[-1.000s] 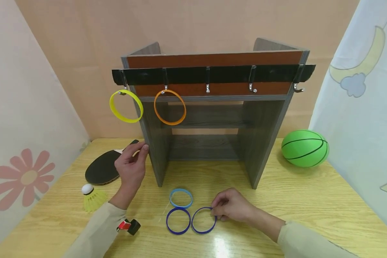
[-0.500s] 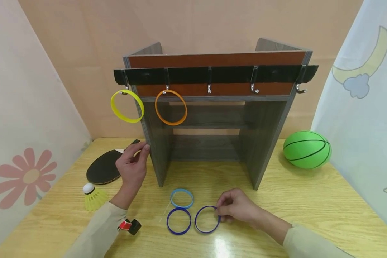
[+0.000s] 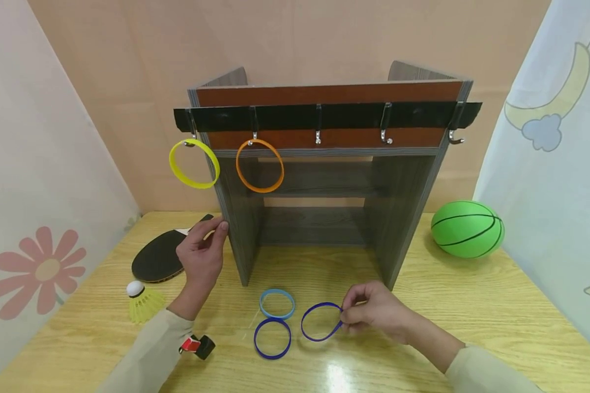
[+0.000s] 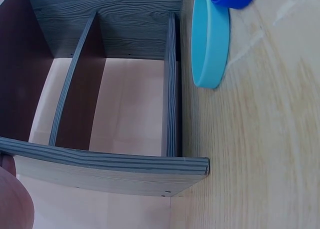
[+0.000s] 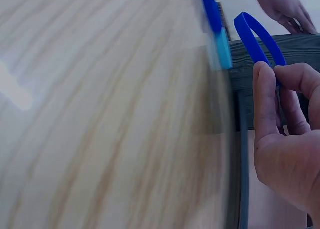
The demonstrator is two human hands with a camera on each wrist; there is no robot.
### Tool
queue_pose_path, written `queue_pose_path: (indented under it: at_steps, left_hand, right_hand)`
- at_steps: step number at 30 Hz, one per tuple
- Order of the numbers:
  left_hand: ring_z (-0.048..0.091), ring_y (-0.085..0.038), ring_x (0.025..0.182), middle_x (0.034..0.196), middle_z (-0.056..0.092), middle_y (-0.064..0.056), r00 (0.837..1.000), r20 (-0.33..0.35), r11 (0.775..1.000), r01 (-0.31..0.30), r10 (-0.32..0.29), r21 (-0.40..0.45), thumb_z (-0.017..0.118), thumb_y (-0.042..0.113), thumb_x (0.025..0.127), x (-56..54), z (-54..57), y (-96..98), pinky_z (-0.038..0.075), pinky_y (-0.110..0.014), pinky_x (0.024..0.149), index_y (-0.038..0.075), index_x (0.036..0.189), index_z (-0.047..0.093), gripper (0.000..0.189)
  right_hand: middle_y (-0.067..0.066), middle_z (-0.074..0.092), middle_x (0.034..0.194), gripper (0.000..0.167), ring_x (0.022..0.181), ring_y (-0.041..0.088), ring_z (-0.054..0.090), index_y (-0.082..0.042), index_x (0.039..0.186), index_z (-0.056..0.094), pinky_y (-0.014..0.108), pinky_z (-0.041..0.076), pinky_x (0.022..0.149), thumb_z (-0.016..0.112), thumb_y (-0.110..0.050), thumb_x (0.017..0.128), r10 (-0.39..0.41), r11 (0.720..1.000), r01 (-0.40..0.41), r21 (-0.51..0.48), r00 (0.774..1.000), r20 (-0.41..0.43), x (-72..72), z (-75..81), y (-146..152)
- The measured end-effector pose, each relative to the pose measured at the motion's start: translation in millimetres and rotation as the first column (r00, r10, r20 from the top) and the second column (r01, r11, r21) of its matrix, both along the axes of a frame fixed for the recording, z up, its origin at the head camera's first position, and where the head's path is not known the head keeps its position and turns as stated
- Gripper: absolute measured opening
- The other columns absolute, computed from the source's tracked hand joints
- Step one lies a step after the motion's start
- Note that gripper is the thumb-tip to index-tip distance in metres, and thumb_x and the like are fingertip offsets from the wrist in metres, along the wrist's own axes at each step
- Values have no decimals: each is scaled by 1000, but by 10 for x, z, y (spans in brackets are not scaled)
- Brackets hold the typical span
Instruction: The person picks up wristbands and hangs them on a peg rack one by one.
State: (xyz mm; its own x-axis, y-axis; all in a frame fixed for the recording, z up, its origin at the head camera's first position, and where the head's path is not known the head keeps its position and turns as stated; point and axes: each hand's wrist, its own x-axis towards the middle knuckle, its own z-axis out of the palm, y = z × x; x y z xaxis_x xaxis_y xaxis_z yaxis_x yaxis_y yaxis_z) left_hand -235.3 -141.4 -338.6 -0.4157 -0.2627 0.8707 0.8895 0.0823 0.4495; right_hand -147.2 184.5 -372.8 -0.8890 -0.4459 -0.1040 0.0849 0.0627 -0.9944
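In the head view my right hand [image 3: 376, 311] pinches a dark blue wristband [image 3: 319, 322] by its right side, thumb against fingers. The band is tilted and lifted off the table, as the right wrist view also shows. A second dark blue wristband [image 3: 272, 338] lies flat to the left, touching a light blue wristband [image 3: 277, 303]. My left hand [image 3: 200, 254] holds the front edge of the grey wooden shelf's [image 3: 233, 234] left side panel with curled fingers and thumb. A yellow wristband [image 3: 194, 184] and an orange wristband [image 3: 259, 190] hang on the two leftmost hooks.
Three more hooks [image 3: 318, 139] on the black strip [image 3: 285, 117] carry nothing. A black table-tennis paddle [image 3: 157, 256] and a yellow shuttlecock [image 3: 145, 303] lie on the wooden table [image 3: 403, 365] at left. A green ball [image 3: 467, 229] sits right of the shelf.
My right hand has shifted to the right, drawing the dark blue wristband away from the other bands and raising and tilting it. The left hand has stayed at the shelf's panel.
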Motion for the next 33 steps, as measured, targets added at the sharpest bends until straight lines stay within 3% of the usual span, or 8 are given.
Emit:
queue_pose_path:
  at_steps: [6,10,13,17,22,27,33]
  left_hand:
    - [63,-14,78,85,66,-19,1000,-4,1000,11,-11,7,64,-17,81,-8,2,1,55,-27,75,-17,91,66,11]
    - [63,-14,77,84,65,-21,1000,0,1000,9,-9,2,64,-16,81,-6,0,1,55,-28,74,-17,91,66,10]
    - [63,-15,77,84,65,-21,1000,2,1000,6,-6,-1,64,-17,81,-4,-3,0,55,-28,75,-17,91,66,11]
    - [63,-14,77,85,66,-20,1000,0,1000,9,-9,1,64,-18,80,0,-5,-2,55,-27,75,-17,91,66,11]
    - [63,-15,78,86,66,-18,1000,-3,1000,23,-23,9,62,-21,80,0,-2,2,55,-27,75,-17,92,66,13]
    - [63,-15,78,86,66,-20,1000,-2,1000,12,-12,-7,62,-21,80,1,-2,0,55,-26,75,-17,92,66,14]
    - [62,-15,78,86,66,-19,1000,4,1000,4,-4,-11,62,-20,80,12,2,-2,55,-26,75,-17,92,67,14]
  right_hand:
    - [16,63,82,11,79,34,67,0,79,62,44,56,74,70,6,77,-34,997,32,-65,999,-19,-25,99,29]
    - [14,64,83,13,81,30,67,-4,79,63,47,53,80,68,8,78,-43,986,36,-162,998,-39,-35,195,27]
    - [11,65,82,16,81,26,68,-5,80,65,42,54,80,65,11,80,-41,967,19,-256,996,-79,-40,273,21]
    - [8,65,81,21,82,24,68,-5,81,66,32,55,78,59,14,83,-37,915,-15,-404,992,-121,-39,381,-8]
    - [7,66,82,22,82,21,68,-4,82,66,27,55,77,55,15,85,-43,839,-58,-541,984,-174,-46,517,-99]
    - [9,68,85,24,84,22,68,-4,83,66,26,54,77,53,16,86,-47,777,-93,-623,978,-204,-73,646,-190]
    - [11,69,85,28,84,24,68,-2,84,67,28,54,78,49,20,86,-79,725,-89,-683,974,-211,-90,784,-285]
